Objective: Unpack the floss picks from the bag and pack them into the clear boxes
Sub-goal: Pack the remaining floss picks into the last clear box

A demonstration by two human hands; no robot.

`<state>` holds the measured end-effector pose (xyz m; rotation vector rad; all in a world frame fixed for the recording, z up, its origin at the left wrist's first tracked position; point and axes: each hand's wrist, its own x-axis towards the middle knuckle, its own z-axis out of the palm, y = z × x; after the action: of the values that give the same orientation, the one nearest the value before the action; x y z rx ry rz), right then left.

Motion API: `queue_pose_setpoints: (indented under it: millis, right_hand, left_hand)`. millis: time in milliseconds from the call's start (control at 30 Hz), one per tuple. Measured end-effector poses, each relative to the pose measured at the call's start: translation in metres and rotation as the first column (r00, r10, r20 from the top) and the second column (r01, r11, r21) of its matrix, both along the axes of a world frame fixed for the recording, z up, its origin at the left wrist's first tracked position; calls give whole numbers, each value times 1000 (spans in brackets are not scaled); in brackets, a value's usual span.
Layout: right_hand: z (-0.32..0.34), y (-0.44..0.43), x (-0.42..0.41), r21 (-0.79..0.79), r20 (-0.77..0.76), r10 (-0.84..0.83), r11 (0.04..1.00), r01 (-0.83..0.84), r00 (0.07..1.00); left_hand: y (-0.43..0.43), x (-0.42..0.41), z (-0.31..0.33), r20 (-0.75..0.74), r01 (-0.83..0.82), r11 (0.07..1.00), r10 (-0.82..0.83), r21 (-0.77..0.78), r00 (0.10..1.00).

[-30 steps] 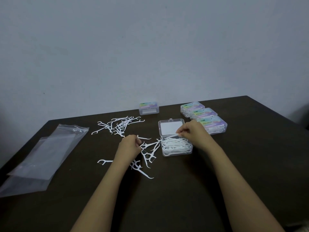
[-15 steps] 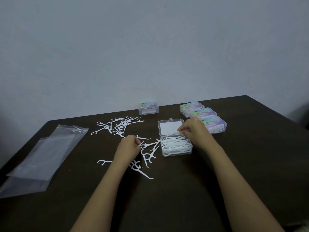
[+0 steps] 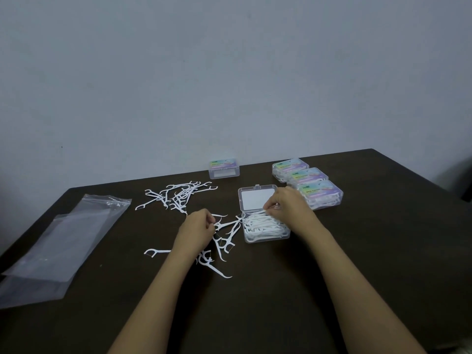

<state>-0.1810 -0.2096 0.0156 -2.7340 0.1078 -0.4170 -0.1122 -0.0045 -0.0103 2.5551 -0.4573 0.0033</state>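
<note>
White floss picks (image 3: pixel 180 196) loose beside open clear box (image 3: pixel 267 238), flat bag (image 3: pixel 63 241) left

The table (image 3: pixel 383 251) shows a dark brown top, matt, with a faint wood look and hardly any shine. At its left edge lie the bags (image 3: pixel 63 241), thin clear plastic film, creased and glossy where light catches them. The floss picks (image 3: pixel 178 195) near the far edge are white plastic, smooth, with a dull sheen. The open box (image 3: pixel 265 237) is clear hard plastic, its lid (image 3: pixel 255 198) smooth and shiny. Toward the far right corner, three closed boxes (image 3: pixel 306 177) carry glossy, iridescent paper-like labels; so does the lone box (image 3: pixel 224 169). The wall (image 3: pixel 229 72) behind is matt, pale paint.
</note>
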Motion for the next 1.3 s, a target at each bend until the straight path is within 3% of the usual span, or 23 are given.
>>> queue_pose_setpoints:
  millis: [267, 467, 800, 1300]
  right_hand:
    - [2, -7, -2, 71, 16, -31, 997, 30, 999]
    - [8, -16, -4, 128, -62, -38, 991, 46, 997]
    - [1, -20, -1, 182, -89, -70, 980, 85, 994]
    - [3, -17, -4, 155, -27, -62, 986, 66, 998]
  left_hand:
    - [-3, 3, -8, 21, 68, 997, -69, 40, 997]
    - [-3, 3, -6, 73, 81, 995, -85, 60, 994]
    - [-3, 0, -3, 6, 50, 994, -50, -102, 999]
    - [-3, -2, 1, -11, 13, 992, -14, -123, 1000]
